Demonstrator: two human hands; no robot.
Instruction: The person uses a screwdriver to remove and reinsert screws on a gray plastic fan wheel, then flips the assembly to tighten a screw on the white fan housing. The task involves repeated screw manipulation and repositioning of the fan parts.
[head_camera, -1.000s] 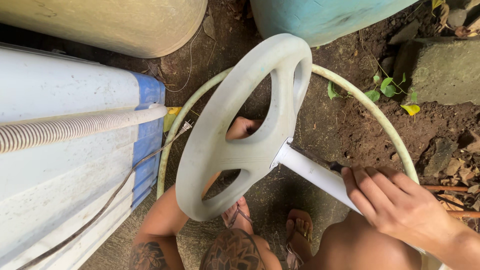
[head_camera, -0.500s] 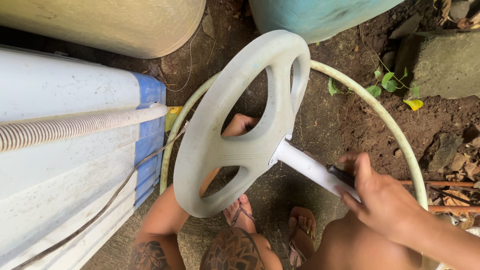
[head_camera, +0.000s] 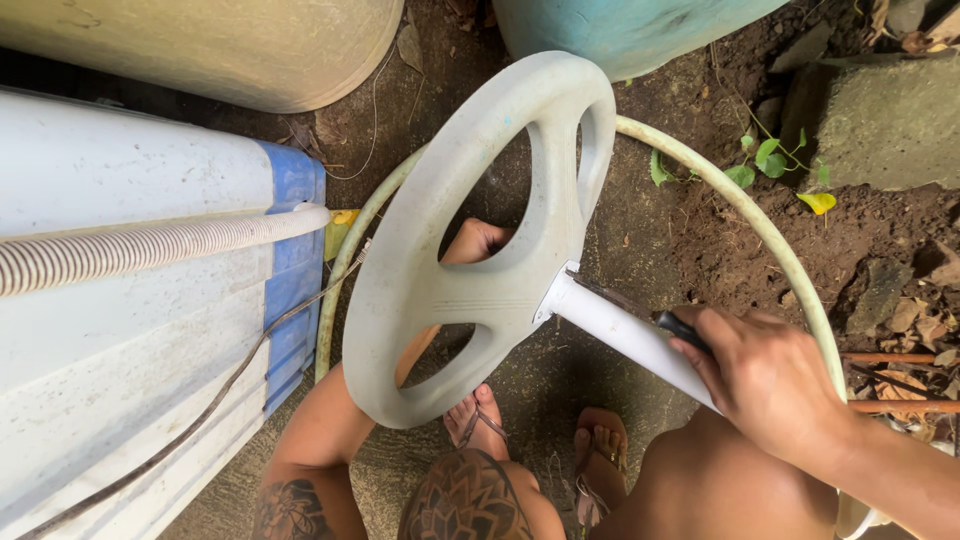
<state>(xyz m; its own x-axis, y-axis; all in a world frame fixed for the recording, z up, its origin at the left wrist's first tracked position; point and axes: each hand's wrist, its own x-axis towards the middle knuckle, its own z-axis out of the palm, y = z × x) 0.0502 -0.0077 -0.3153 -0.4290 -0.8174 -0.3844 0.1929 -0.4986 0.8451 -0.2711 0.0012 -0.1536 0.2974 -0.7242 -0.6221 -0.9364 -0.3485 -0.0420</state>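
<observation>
A pale grey-white plastic wheel (head_camera: 455, 290) with three spokes is held up over the ground, joined at its hub to a white tube (head_camera: 625, 335). My left hand (head_camera: 480, 240) shows through one opening and grips the wheel from behind. My right hand (head_camera: 770, 375) is closed on the dark handle of a thin-bladed tool (head_camera: 620, 300). The blade lies along the top of the tube, with its tip at the joint with the hub. The tube's lower end is hidden behind my right hand and knee.
A white and blue appliance (head_camera: 130, 330) with a ribbed hose (head_camera: 150, 245) fills the left. A tan drum (head_camera: 230, 45) and a teal barrel (head_camera: 630, 25) stand beyond. A pale hose loop (head_camera: 760, 225) lies on the dirt, near a stone block (head_camera: 885, 120). My sandalled feet (head_camera: 600, 450) are below.
My right hand lay open-fingered on the tube a second ago. It now grips the dark-handled tool, whose blade has slid up the tube to the hub. The wheel has tilted slightly.
</observation>
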